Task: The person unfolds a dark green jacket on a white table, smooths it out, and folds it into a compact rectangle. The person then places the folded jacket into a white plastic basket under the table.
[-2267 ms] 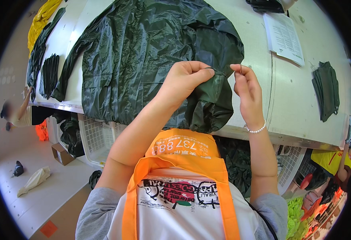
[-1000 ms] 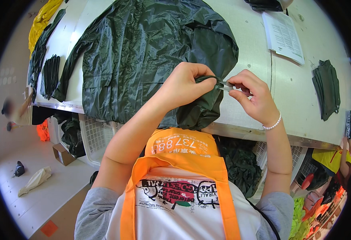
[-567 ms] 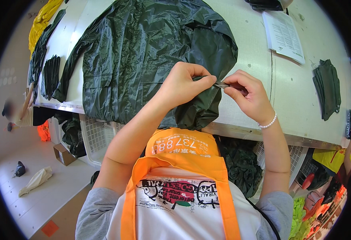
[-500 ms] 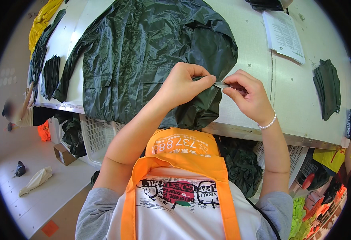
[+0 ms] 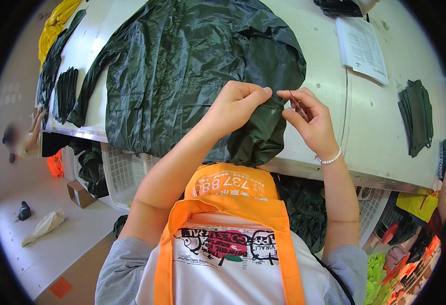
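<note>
A dark green, shiny jacket (image 5: 182, 66) lies spread and wrinkled on the table, its lower part bunched near the front edge. Over its right part, my left hand (image 5: 235, 108) is closed, thumb and forefinger pressed together; whatever they pinch is too small or hidden to make out. Just to the right, my right hand (image 5: 312, 119) is closed around what looks like small thread snips (image 5: 296, 105), mostly covered by the fingers. The fingertips of both hands are close together but apart, above the jacket's edge.
Folded dark green pieces (image 5: 416, 117) lie at the table's right, below printed sheets (image 5: 362, 51). More dark strips (image 5: 65, 95) and yellow fabric (image 5: 55, 33) are at left. White crates (image 5: 124, 175) stand under the table edge. A co-worker's arm (image 5: 34, 133) reaches in at far left.
My hands have drawn slightly apart, and the right one has tilted upward with the snips. The silvery tip seen between the hands before no longer shows there.
</note>
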Demonstrator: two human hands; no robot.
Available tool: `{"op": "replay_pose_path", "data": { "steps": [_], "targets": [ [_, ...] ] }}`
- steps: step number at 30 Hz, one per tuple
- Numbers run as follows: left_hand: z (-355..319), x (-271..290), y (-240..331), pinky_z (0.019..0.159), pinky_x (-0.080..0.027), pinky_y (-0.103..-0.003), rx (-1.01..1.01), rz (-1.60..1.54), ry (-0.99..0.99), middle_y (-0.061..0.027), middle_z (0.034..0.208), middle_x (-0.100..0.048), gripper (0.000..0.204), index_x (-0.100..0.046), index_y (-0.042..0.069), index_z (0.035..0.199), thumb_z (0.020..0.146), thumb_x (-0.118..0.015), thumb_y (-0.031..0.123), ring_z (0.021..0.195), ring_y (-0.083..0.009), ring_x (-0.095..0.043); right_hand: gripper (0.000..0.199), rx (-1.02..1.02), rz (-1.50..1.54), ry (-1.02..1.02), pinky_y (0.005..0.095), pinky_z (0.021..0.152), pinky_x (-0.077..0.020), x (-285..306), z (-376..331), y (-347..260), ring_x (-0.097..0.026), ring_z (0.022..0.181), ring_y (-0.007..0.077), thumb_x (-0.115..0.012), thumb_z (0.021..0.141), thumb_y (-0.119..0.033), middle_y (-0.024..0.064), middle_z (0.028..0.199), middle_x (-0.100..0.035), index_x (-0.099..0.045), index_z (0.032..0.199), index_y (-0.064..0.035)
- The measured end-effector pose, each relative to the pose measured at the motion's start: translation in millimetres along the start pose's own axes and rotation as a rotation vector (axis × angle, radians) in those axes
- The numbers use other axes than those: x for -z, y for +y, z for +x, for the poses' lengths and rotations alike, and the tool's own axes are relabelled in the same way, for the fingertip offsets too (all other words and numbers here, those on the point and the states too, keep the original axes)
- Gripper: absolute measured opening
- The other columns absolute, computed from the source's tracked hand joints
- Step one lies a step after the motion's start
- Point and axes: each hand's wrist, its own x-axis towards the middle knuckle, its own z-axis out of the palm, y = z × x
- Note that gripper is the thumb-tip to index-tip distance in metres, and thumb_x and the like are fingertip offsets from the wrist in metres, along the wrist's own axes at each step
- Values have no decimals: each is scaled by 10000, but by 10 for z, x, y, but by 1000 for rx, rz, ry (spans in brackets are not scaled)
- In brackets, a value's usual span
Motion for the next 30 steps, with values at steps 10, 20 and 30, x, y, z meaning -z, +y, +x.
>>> {"op": "replay_pose_path", "data": {
  "steps": [10,20,30],
  "targets": [
    [-263,75,-2,778,-489,-344,-264,543,-238,-209,986,-619,595,-538,-34,1049,595,-828,221,930,-288,-624,103,214,-643,344,240,592,-452,40,-36,320,-523,625,129,-576,891,-46,54,734,-538,-504,963,-31],
    [112,505,-165,626,-475,-459,-476,660,559,-178,707,-611,203,-577,75,813,626,-656,68,726,-397,-607,418,-352,-46,44,204,676,-422,-369,-116,-250,-483,825,62,-785,747,-75,-19,931,-517,-519,1061,-2],
    [-240,-87,-236,528,-421,-327,-616,118,-2,-100,601,-467,241,-467,22,640,659,-708,27,537,-213,-509,131,95,-431,1107,226,555,-372,-311,269,128,-413,581,67,-509,797,70,-22,662,-497,-521,715,-33]
  ]
}}
